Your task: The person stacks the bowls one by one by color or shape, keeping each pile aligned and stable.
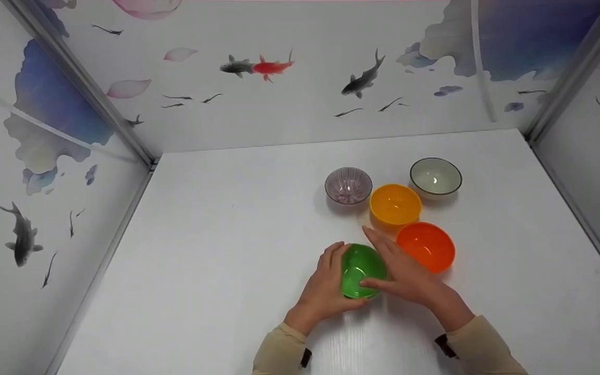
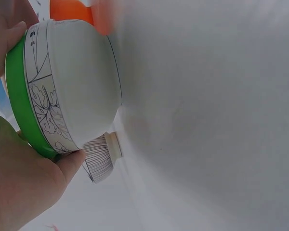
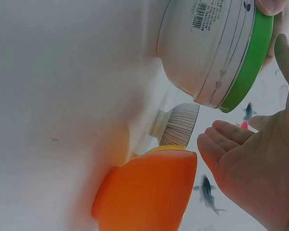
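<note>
A green bowl [image 1: 354,271] sits nested in a white bowl with a leaf pattern [image 2: 82,77], its green rim standing above the white one. From the left side, my left hand [image 1: 326,289] grips this stack, with the thumb [image 2: 72,163] at the near side and the fingers around the far side. My right hand [image 1: 407,273] is at the stack's right, fingers extended and apart from the bowls, its thumb overlapping the green bowl in the head view. Just beyond the right hand stands an orange bowl [image 1: 427,247].
A yellow bowl [image 1: 395,204] stands behind the orange one. Farther back are a ribbed purplish bowl [image 1: 348,185] and a pale bowl with a dark rim [image 1: 435,177]. The white table [image 1: 216,250] is bounded by printed panels [image 1: 300,114] at the back and sides.
</note>
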A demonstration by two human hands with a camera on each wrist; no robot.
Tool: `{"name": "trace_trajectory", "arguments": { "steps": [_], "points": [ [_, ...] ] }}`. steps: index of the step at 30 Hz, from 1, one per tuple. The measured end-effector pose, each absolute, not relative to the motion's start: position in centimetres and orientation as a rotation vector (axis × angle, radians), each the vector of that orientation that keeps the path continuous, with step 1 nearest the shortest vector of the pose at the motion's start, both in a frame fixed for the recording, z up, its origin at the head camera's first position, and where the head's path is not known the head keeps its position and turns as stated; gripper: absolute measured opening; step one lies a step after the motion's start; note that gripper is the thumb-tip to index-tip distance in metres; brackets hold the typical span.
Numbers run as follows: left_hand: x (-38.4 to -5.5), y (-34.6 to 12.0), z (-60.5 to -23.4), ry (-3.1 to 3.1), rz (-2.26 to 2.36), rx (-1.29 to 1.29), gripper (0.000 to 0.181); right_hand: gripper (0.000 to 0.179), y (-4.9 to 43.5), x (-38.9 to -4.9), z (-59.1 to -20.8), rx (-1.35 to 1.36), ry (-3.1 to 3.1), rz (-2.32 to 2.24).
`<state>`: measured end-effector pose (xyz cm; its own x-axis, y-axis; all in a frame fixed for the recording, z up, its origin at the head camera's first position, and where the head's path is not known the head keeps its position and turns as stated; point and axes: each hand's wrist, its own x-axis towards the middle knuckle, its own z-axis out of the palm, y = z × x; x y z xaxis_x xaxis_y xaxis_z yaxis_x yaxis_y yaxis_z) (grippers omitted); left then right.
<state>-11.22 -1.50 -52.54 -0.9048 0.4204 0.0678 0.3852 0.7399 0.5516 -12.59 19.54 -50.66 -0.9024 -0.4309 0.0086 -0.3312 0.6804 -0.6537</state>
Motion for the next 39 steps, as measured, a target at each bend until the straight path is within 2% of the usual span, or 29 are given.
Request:
{"name": "trace_trajectory", "arguments": {
  "steps": [26,39],
  "points": [
    [-11.1,-1.9,-52.6,2.884,0.945,0.692,0.102,0.105,19.3,-11.6,-51.2,-0.582,2.646,-1.088],
    [-11.1,-1.9,-52.8,2.859,0.98,0.69,0.106,0.106,19.5,-11.3,-51.4,-0.56,2.659,-1.084]
  ]
}}
